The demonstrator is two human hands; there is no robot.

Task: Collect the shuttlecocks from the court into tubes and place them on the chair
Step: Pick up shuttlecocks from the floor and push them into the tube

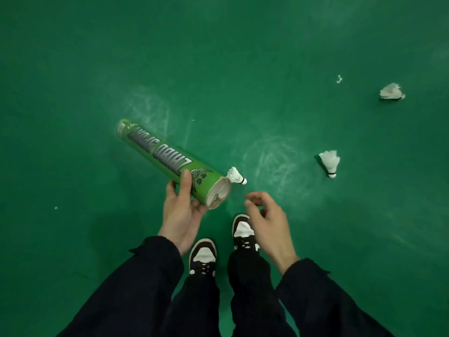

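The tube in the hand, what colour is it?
Bright green with black lettering; the tube shows clearly in the head view, held by the left hand.

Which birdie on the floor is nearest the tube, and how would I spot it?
Find the green tube the left hand holds. At its open end lies a white shuttlecock on the green floor. The other two lie far off to the right.

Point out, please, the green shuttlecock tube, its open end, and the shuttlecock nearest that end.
green shuttlecock tube [160, 154], head view, printed side wall.
open end [218, 196], head view, pale inside.
nearest shuttlecock [235, 175], head view, white feathers.
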